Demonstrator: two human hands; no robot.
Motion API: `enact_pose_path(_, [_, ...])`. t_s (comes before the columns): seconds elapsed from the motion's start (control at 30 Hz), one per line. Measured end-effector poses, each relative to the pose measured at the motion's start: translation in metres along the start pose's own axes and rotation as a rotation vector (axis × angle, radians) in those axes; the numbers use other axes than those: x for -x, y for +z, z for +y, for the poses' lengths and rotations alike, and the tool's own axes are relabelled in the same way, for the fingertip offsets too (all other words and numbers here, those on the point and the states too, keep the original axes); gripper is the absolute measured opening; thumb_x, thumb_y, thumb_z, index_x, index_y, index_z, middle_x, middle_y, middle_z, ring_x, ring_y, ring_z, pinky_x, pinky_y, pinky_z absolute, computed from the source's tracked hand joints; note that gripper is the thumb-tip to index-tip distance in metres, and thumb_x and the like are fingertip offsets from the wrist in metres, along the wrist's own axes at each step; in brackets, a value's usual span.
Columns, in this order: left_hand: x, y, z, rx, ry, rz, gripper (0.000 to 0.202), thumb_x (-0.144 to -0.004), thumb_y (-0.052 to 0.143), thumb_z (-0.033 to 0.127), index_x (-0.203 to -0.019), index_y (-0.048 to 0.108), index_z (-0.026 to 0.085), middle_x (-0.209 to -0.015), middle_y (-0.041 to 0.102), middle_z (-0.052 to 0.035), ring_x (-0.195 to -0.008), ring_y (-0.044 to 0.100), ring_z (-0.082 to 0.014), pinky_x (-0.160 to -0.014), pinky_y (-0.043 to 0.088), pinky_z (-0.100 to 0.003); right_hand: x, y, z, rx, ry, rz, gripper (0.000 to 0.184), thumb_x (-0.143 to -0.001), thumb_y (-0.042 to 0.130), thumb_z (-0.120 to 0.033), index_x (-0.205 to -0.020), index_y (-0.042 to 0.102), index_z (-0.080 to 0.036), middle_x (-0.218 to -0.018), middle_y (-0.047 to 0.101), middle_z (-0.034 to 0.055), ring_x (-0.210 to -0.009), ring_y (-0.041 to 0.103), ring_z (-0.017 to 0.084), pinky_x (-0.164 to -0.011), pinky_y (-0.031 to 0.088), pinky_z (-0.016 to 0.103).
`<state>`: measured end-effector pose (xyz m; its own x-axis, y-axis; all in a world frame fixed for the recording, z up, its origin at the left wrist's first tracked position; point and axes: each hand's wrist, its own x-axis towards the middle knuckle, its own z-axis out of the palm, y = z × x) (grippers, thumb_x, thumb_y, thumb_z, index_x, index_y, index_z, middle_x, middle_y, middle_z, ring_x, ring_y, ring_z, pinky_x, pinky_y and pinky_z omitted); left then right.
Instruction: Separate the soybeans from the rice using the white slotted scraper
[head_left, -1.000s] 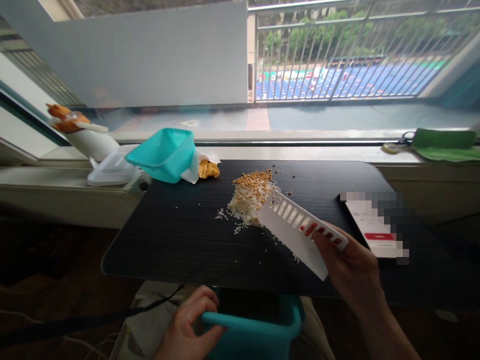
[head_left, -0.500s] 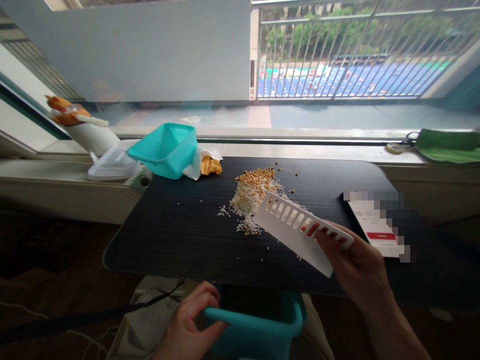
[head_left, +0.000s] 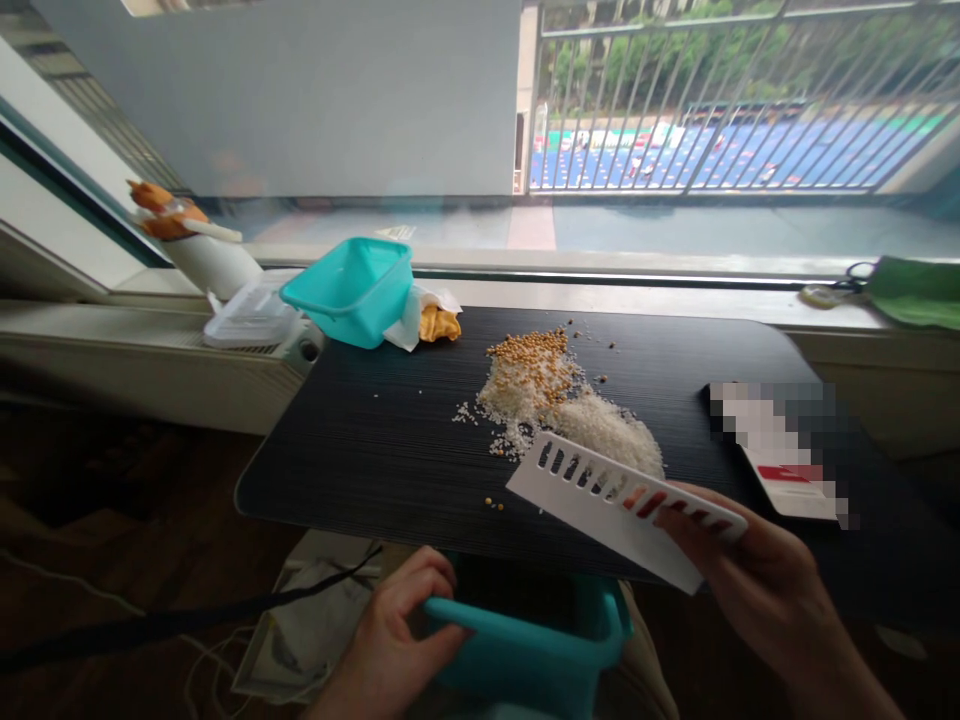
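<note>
My right hand (head_left: 757,560) grips a white slotted plastic plate (head_left: 600,525) by its right end, fingers showing through the slots. The plate is tilted over the near side of the table, just in front of a heap of white rice (head_left: 615,428). Yellow beans (head_left: 536,347) lie mixed with rice at the heap's far left, and a few beans and grains are scattered around. Below the table's front edge, my left hand (head_left: 409,625) is closed on the rim of a turquoise plastic bin (head_left: 525,650). Its inside is dark, so its contents cannot be made out.
Another turquoise bin (head_left: 352,295) stands at the table's back left, beside crumpled orange-and-white material (head_left: 440,322). A phone (head_left: 795,480) lies on the right of the black table (head_left: 360,450). A green cloth (head_left: 915,290) and a tape roll (head_left: 825,295) rest on the sill.
The slotted plate in my right hand has moved toward the table's front edge, uncovering more rice behind it. My left hand keeps its hold on the bin. The view has shifted slightly.
</note>
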<state>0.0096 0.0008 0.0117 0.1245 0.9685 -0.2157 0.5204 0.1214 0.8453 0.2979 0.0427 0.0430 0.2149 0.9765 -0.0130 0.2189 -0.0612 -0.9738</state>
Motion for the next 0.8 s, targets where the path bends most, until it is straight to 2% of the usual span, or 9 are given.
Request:
enact_pose_path(0.2, [0.003,-0.008,-0.007,-0.011,0.042,0.05,0.016,-0.071,0.063,0.01,-0.06,0.057,0.02,-0.077,0.06,0.0004,-0.073,0.063,-0.0173,-0.067,0.048,-0.022,0.003,0.004,-0.014,0.007,-0.051,-0.217,0.02,-0.077,0.074,-0.042,-0.084,0.081,-0.025,-0.076,0.079,0.0035,-0.063,0.071,0.019,-0.057,0.057,0.021])
enact_pose_path(0.37, [0.006,-0.017,-0.014,-0.032,0.058,0.083,0.016,-0.073,0.064,0.014,-0.061,0.057,0.02,-0.078,0.061,-0.0008,-0.074,0.064,-0.0176,-0.068,0.049,-0.022,0.0,0.014,-0.022,-0.014,-0.083,-0.246,0.015,-0.079,0.073,-0.038,-0.085,0.08,-0.026,-0.077,0.079,0.0014,-0.064,0.071,0.016,-0.057,0.055,0.017])
enact_pose_path(0.53, [0.008,-0.021,-0.018,-0.034,0.076,0.115,0.015,-0.073,0.064,0.014,-0.06,0.058,0.02,-0.078,0.062,-0.0015,-0.074,0.064,-0.0183,-0.068,0.05,-0.023,-0.002,0.025,-0.026,0.011,-0.108,-0.318,0.019,-0.08,0.071,-0.039,-0.083,0.08,-0.022,-0.075,0.079,0.0033,-0.061,0.071,0.018,-0.055,0.055,0.019])
enact_pose_path(0.6, [0.008,-0.021,-0.018,-0.033,0.078,0.122,0.014,-0.072,0.064,0.014,-0.06,0.059,0.02,-0.077,0.063,-0.0017,-0.073,0.064,-0.0184,-0.068,0.05,-0.024,-0.006,0.025,-0.024,0.031,-0.116,-0.275,0.023,-0.079,0.071,-0.042,-0.084,0.08,-0.022,-0.075,0.079,0.004,-0.061,0.071,0.019,-0.053,0.056,0.021])
enact_pose_path(0.73, [0.007,-0.021,-0.017,-0.029,0.038,0.134,0.011,-0.07,0.063,0.015,-0.061,0.06,0.02,-0.08,0.064,-0.0022,-0.075,0.065,-0.0191,-0.069,0.051,-0.024,-0.023,0.023,-0.017,0.187,-0.215,-0.021,0.024,-0.08,0.069,-0.041,-0.09,0.079,-0.021,-0.081,0.079,0.0041,-0.067,0.072,0.021,-0.058,0.057,0.025])
enact_pose_path(0.8, [0.007,-0.021,-0.016,-0.032,0.034,0.131,0.011,-0.069,0.063,0.015,-0.06,0.059,0.02,-0.079,0.064,-0.0022,-0.075,0.065,-0.0192,-0.069,0.05,-0.024,-0.031,0.025,-0.015,0.248,-0.259,0.026,0.023,-0.082,0.067,-0.039,-0.092,0.078,-0.021,-0.079,0.078,0.0033,-0.066,0.071,0.021,-0.058,0.056,0.026])
